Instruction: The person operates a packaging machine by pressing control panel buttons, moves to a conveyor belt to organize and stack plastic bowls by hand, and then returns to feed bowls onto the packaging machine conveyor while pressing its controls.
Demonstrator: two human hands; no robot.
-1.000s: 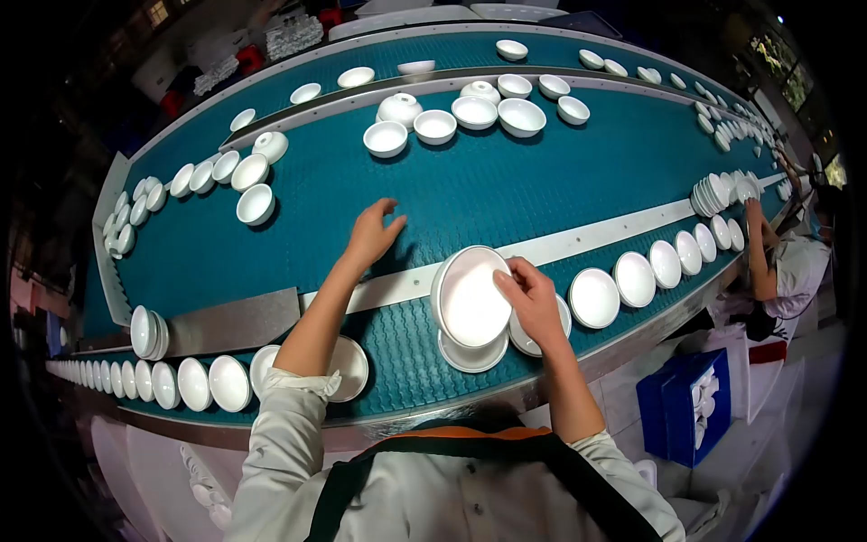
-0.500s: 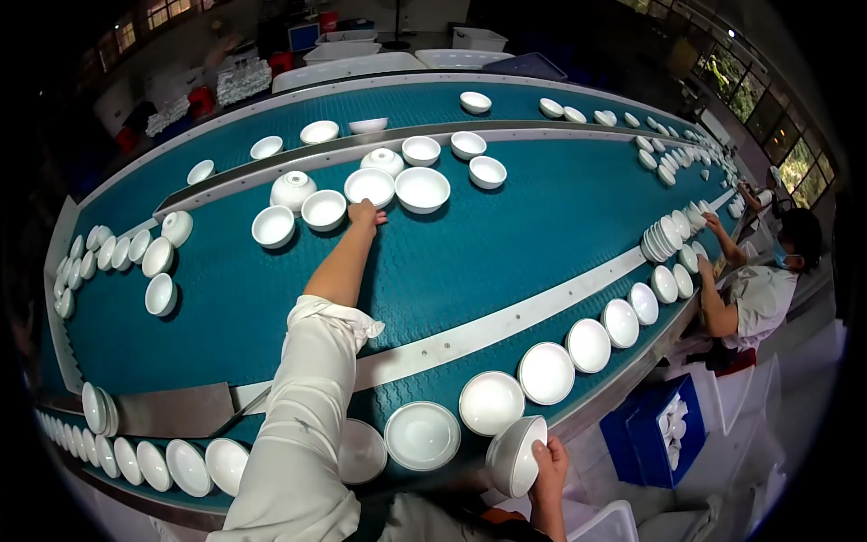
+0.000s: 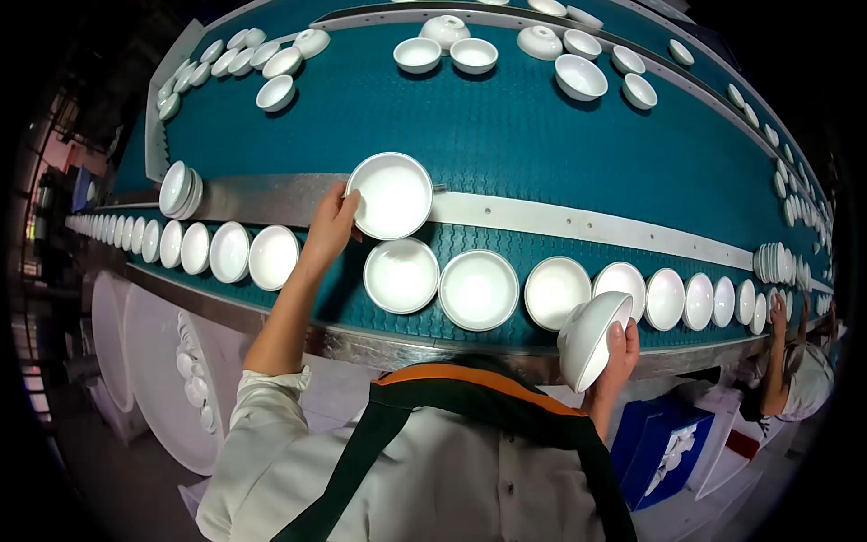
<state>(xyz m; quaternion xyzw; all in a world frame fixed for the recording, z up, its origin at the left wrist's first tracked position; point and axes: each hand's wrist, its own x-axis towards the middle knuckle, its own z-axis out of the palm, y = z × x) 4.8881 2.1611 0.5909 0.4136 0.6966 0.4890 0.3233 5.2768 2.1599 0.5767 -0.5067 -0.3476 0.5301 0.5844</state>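
My left hand [image 3: 340, 219] grips the left rim of a white bowl [image 3: 393, 196], its inside facing up, held above the white divider strip [image 3: 542, 219]. My right hand [image 3: 619, 354] holds another white bowl [image 3: 591, 341] by its rim, tilted on its side in front of the near belt edge. Just below the left bowl, two white bowls [image 3: 401, 276] [image 3: 479, 290] sit on the near belt lane. More bowls of that row [image 3: 558, 294] stretch right, the nearest one partly hidden by the bowl in my right hand.
Several bowls [image 3: 581, 78] stand on the wide green belt [image 3: 379, 113], some upside down. Stacked bowls [image 3: 181, 191] rest at the left on a metal plate [image 3: 271, 199]. A co-worker [image 3: 804, 379] is at the far right, near a blue crate [image 3: 659, 452] holding white pieces.
My left hand has come back from the far bowls with one bowl in its grip, leaving a gap in that cluster. My right hand still holds its bowl. The view has shifted.
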